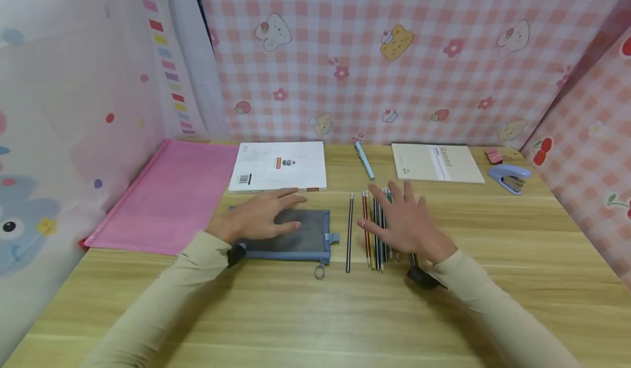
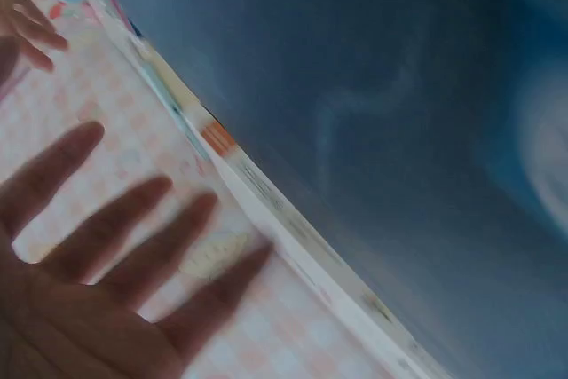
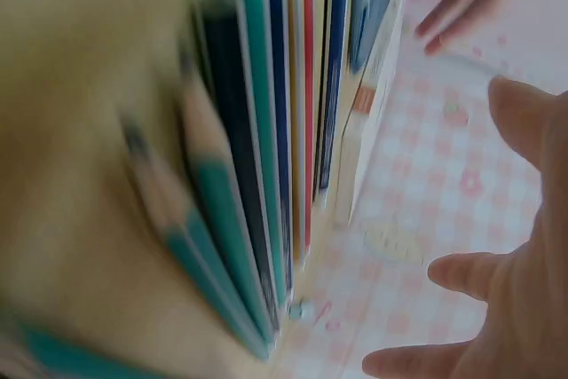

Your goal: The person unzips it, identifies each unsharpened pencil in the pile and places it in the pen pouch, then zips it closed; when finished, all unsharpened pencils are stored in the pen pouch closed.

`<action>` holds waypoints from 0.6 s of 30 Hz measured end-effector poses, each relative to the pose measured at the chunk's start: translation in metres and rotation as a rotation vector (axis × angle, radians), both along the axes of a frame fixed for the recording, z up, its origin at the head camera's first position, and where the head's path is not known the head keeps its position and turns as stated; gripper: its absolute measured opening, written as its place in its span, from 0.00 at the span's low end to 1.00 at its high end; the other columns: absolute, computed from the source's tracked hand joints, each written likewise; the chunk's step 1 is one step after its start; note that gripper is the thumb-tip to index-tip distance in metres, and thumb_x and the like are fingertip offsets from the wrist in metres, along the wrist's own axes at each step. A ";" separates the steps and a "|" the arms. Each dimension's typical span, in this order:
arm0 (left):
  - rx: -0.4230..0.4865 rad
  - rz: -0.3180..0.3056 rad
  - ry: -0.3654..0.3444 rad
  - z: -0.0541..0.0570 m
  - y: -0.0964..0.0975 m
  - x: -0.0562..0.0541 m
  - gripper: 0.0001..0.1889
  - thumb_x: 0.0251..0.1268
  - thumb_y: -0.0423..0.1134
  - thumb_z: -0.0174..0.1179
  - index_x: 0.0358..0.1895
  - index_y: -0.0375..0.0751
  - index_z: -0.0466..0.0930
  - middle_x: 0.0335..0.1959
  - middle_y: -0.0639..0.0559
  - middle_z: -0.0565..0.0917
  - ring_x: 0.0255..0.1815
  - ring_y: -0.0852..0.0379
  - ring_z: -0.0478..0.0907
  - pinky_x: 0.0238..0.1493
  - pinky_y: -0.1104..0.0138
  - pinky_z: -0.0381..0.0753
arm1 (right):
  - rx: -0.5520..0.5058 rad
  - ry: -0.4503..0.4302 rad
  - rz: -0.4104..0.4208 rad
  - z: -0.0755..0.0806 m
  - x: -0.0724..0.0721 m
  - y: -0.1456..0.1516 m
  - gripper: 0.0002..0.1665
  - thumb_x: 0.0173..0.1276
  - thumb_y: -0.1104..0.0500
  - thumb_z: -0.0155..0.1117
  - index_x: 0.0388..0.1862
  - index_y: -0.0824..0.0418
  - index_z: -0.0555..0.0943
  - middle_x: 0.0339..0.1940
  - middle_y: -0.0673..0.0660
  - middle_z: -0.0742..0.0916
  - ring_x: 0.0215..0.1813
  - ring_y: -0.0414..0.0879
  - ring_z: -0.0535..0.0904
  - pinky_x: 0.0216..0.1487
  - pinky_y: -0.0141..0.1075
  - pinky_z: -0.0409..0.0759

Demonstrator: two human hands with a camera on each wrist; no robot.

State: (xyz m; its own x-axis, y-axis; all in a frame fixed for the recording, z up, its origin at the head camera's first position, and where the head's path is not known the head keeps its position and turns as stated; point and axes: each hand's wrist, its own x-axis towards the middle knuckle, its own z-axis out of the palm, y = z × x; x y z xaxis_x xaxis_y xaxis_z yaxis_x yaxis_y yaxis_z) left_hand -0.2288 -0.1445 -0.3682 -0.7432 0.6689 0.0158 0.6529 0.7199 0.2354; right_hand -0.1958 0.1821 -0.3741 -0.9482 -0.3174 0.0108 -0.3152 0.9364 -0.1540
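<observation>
My left hand (image 1: pixel 258 214) is held over a blue-grey mesh zip pouch (image 1: pixel 308 236), its fingers straight and spread. Seen from the left wrist, that hand (image 2: pixel 98 308) and the dark mesh of the pouch (image 2: pixel 266 51) are apart. Over a row of pencils (image 1: pixel 373 242) hovers my right hand (image 1: pixel 409 223), fingers stretched wide and holding nothing. Green, dark, yellow and red pencils (image 3: pixel 257 130) lie side by side in the right wrist view, several with sharpened tips. One dark striped pencil (image 1: pixel 350 234) lies alone between pouch and row. The right palm hides part of the row.
Behind the pouch lies a white book (image 1: pixel 261 165), with a pink folder (image 1: pixel 167 193) to its left. A light blue pen (image 1: pixel 365 161), a cream notebook (image 1: pixel 434 165), a pink clip (image 1: pixel 494 155) and a lilac stapler (image 1: pixel 510 176) sit along the back. Patterned curtains (image 1: pixel 370 56) enclose the table.
</observation>
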 end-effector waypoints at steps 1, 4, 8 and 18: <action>0.037 -0.051 -0.015 0.001 0.003 0.001 0.31 0.72 0.55 0.56 0.72 0.44 0.70 0.75 0.39 0.68 0.77 0.39 0.65 0.73 0.41 0.66 | -0.014 0.015 0.023 -0.001 0.005 -0.001 0.50 0.71 0.26 0.48 0.83 0.49 0.53 0.80 0.73 0.61 0.78 0.80 0.48 0.66 0.79 0.56; 0.096 -0.165 -0.024 0.001 0.012 0.001 0.25 0.71 0.46 0.59 0.67 0.40 0.75 0.69 0.42 0.76 0.72 0.44 0.72 0.73 0.50 0.70 | -0.079 0.052 0.088 -0.005 0.018 -0.007 0.47 0.71 0.31 0.53 0.81 0.51 0.58 0.78 0.72 0.65 0.78 0.79 0.53 0.66 0.75 0.63; 0.104 -0.262 -0.031 0.001 0.023 0.001 0.21 0.67 0.38 0.62 0.63 0.39 0.79 0.64 0.45 0.81 0.67 0.48 0.77 0.70 0.55 0.75 | -0.201 0.067 0.160 -0.008 0.033 -0.013 0.45 0.71 0.37 0.60 0.79 0.55 0.62 0.75 0.70 0.70 0.76 0.73 0.62 0.67 0.67 0.70; -0.031 -0.410 -0.079 -0.005 0.046 0.008 0.20 0.67 0.33 0.62 0.59 0.57 0.84 0.72 0.42 0.72 0.75 0.45 0.67 0.74 0.51 0.70 | -0.475 -0.054 0.305 -0.015 0.057 -0.026 0.35 0.70 0.52 0.66 0.72 0.64 0.70 0.69 0.65 0.78 0.64 0.59 0.80 0.63 0.53 0.80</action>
State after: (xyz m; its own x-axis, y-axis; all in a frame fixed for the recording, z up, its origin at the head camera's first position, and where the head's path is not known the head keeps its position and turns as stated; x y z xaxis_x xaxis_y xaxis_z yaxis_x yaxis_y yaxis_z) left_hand -0.2206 -0.0988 -0.3732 -0.4132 0.9090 -0.0552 0.8679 0.4114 0.2785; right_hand -0.1391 0.1561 -0.3890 -0.8177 -0.5491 0.1728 -0.5402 0.6285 -0.5596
